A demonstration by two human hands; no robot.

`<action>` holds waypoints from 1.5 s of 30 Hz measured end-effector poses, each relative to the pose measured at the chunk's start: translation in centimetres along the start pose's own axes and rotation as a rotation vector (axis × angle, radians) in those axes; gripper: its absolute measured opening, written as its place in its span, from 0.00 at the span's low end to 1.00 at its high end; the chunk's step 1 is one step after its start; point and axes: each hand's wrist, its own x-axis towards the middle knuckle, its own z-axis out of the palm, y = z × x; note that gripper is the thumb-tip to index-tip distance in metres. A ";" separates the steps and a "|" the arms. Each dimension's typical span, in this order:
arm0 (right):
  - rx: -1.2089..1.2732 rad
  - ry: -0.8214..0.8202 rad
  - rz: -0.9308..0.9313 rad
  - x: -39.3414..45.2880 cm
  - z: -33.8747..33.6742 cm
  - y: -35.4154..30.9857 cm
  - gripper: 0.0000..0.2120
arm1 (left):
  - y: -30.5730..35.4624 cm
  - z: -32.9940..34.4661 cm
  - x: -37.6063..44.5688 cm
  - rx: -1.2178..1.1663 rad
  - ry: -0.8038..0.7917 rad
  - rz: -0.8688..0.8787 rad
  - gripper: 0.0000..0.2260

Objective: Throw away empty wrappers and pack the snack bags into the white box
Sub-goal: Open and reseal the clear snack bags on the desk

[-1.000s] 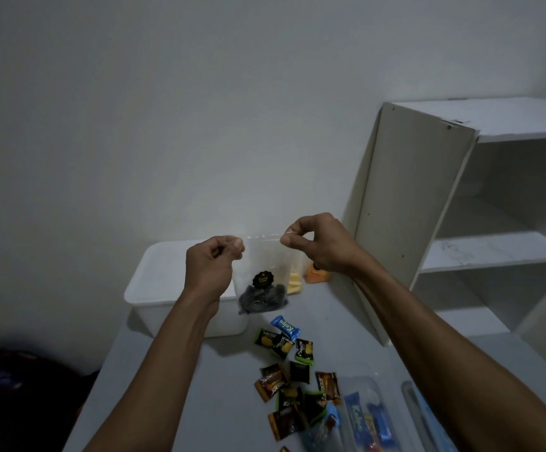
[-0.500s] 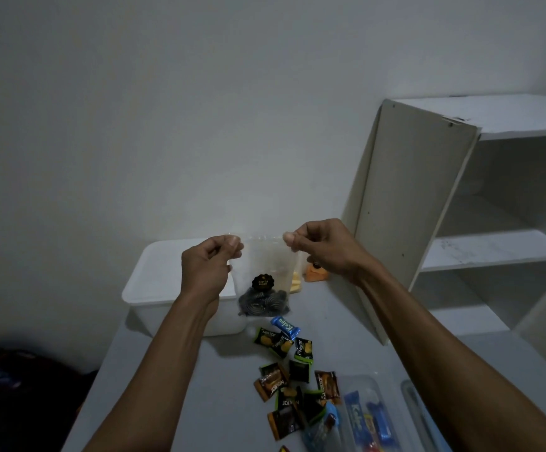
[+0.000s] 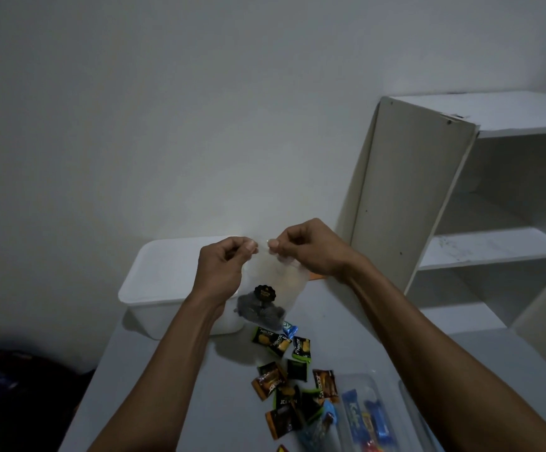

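I hold a clear snack bag (image 3: 270, 290) up in front of me, with dark round pieces and a black label at its bottom. My left hand (image 3: 224, 269) and my right hand (image 3: 307, 247) each pinch its top edge, thumbs nearly touching. The bag hangs just over the near right corner of the white box (image 3: 167, 275), which stands at the table's far end. Several small green, orange and blue snack packets (image 3: 284, 363) lie scattered on the table below the bag.
A clear plastic tray (image 3: 367, 415) with blue wrapped bars sits at the near right. An orange item (image 3: 317, 276) lies behind my right wrist. A white shelf unit (image 3: 434, 197) rises at the right. The grey table (image 3: 167, 386) drops off at the left edge.
My two hands have come together along the bag's top edge, narrowing its mouth. The bag has stayed over the box corner.
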 end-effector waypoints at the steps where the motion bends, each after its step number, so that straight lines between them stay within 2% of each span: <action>1: 0.017 -0.010 0.020 0.0 -0.1 0.1 0.12 | 0.1 0.0 0.0 -0.001 -0.008 -0.004 0.05; 5: 0.047 -0.037 0.064 0.1 0.0 0.2 0.12 | 0.1 0.0 0.2 0.021 -0.024 -0.012 0.04; 7: 0.034 0.015 0.074 0.3 0.5 0.1 0.12 | 0.0 0.3 0.2 0.017 0.062 -0.012 0.03; 9: 0.035 0.093 0.077 0.4 1.2 0.3 0.12 | 0.1 1.0 0.1 0.029 0.200 -0.039 0.09; 11: 0.051 0.136 0.074 0.3 2.0 0.4 0.11 | 0.4 1.6 -0.2 0.101 0.266 -0.091 0.13; 16: 0.078 0.153 0.072 0.0 3.7 0.8 0.08 | 0.4 2.0 -0.6 0.091 0.257 -0.177 0.09; 22: 0.184 0.179 0.175 0.0 4.4 1.0 0.10 | 0.4 1.8 -0.6 0.037 0.235 -0.220 0.08; 27: 0.160 0.118 0.187 -0.7 4.7 1.4 0.10 | 0.2 1.1 -0.4 0.021 0.244 -0.245 0.05; 29: 0.160 0.098 0.184 -1.0 4.8 1.5 0.09 | 0.1 0.7 -0.2 0.014 0.247 -0.257 0.05; 36: 0.221 0.196 0.167 -0.9 6.4 1.9 0.09 | -0.2 1.1 -0.8 0.096 0.189 -0.308 0.06; 42: 0.258 0.138 0.215 -1.7 6.5 2.3 0.13 | -1.1 0.9 -1.4 0.027 0.161 -0.330 0.07; 45: 0.257 0.182 0.210 -1.8 6.9 2.7 0.13 | -1.6 1.0 -1.5 0.002 0.160 -0.337 0.07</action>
